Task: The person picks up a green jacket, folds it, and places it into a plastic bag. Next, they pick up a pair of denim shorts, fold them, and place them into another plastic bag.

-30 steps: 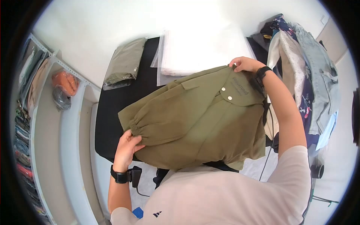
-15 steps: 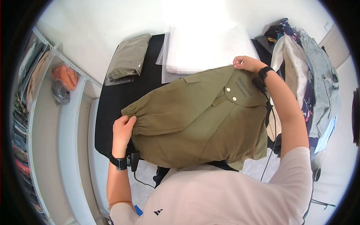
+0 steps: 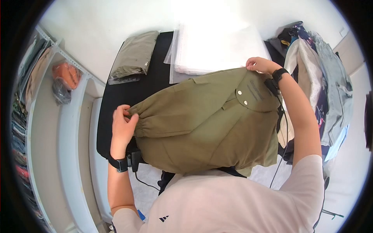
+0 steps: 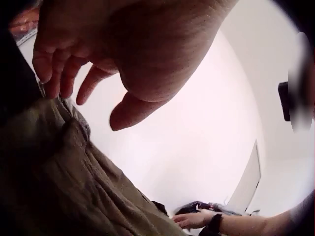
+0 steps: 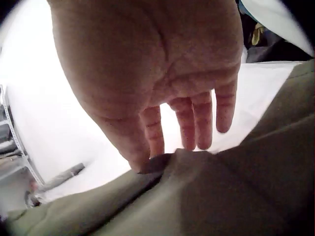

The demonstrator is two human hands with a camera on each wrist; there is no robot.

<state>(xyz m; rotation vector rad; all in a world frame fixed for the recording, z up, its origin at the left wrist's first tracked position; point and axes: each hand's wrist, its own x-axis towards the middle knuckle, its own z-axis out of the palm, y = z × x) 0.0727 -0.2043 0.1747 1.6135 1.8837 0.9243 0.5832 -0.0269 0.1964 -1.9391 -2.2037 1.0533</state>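
An olive-green jacket [image 3: 202, 124] with a gathered sleeve cuff [image 3: 140, 123], two pale snaps and printed lettering lies spread in front of me in the head view. At its upper right edge my right hand [image 3: 262, 65] pinches the fabric between thumb and forefinger; the right wrist view shows the other fingers hanging straight behind the edge. My left hand [image 3: 124, 128] is at the cuff on the left. In the left wrist view its thumb [image 4: 128, 115] stands apart from the fingers, whose tips are right at the cloth.
Behind the jacket, a stack of clear plastic bags [image 3: 217, 50] lies on the black table [image 3: 116, 97]. A bagged folded garment [image 3: 134, 56] sits at the table's back left. Clothes [image 3: 311, 77] are piled at the right; shelves [image 3: 46, 128] with bagged garments stand at the left.
My left hand has moved up and away along the left side, and its grip on the cuff has loosened. The cuff has risen and straightened. The right hand keeps its pinch.
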